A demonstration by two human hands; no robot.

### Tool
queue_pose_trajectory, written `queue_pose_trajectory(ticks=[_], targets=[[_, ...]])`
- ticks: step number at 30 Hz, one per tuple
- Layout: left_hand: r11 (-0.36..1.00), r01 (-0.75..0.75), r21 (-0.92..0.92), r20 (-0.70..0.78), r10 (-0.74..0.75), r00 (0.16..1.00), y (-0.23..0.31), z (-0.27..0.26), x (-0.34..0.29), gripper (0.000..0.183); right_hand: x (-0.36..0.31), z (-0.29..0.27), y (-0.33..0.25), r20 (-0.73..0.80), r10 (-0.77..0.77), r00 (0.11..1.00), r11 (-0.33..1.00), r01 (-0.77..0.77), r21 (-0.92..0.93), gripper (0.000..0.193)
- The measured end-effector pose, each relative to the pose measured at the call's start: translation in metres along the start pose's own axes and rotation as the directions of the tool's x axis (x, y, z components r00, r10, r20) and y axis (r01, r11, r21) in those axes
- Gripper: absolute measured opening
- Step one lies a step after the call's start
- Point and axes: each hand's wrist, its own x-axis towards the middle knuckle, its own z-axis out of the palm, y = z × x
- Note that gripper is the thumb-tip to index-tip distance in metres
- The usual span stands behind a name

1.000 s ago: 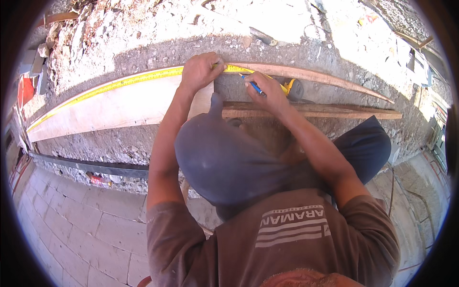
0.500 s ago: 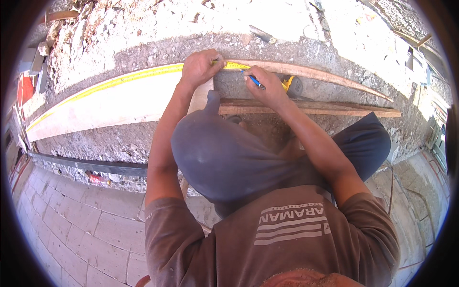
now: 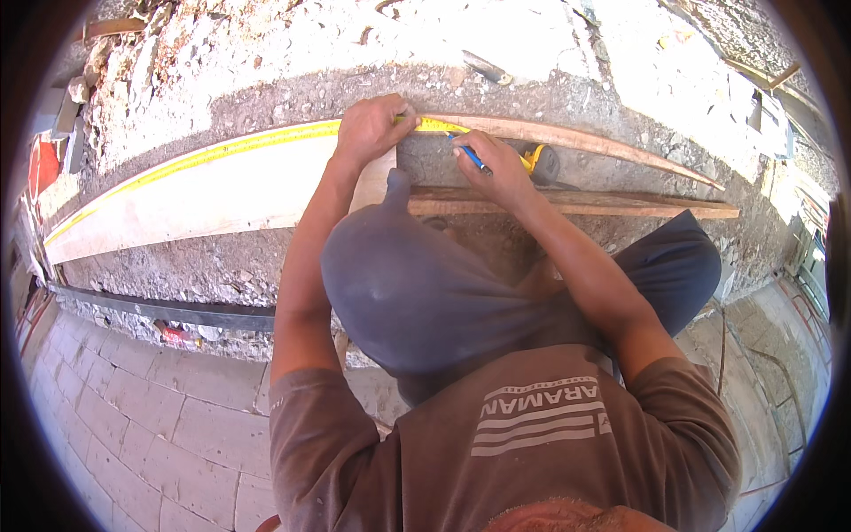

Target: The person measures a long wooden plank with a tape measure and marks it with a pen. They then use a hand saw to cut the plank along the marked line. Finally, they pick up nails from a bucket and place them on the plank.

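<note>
A yellow tape measure blade (image 3: 266,139) runs along the far edge of a pale wooden board (image 3: 191,191) and past its right end onto a narrow wood strip (image 3: 567,135). My left hand (image 3: 377,126) is closed on the blade near the board's right end, pinching it against the wood. A slim blue pencil (image 3: 474,160) is gripped in my right hand (image 3: 502,168), its tip at the blade and the strip's near edge. Just right of that hand sits the yellow and black tape case (image 3: 544,165), partly hidden by it.
A second wood strip (image 3: 620,206) lies nearer, beside my bent legs (image 3: 417,284). Rough broken concrete (image 3: 292,53) spreads beyond the board. To the near left are a dark metal bar (image 3: 177,310) and pale paving (image 3: 151,399). A flat scrap piece (image 3: 486,67) rests on the far ground.
My right hand and the pencil have shifted very slightly right and nearer. My left hand keeps its hold on the blade; the boards lie as before.
</note>
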Motion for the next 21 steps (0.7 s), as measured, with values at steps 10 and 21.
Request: queue_pose_trajectory(ticks=[10,21], targets=[[1.0,-0.001,-0.018,-0.004,0.001,1.0,-0.0027,0.0029,0.0009,0.031,0.007,-0.0038,-0.0005,0.007,0.013,1.0,0.998,-0.013,0.056,0.015],[1.0,-0.016,0.022,-0.025,0.017,1.0,-0.0048,0.0059,0.0005,0.032,0.0085,-0.0071,-0.0074,0.02,0.028,0.999,0.994,-0.03,0.101,0.022]])
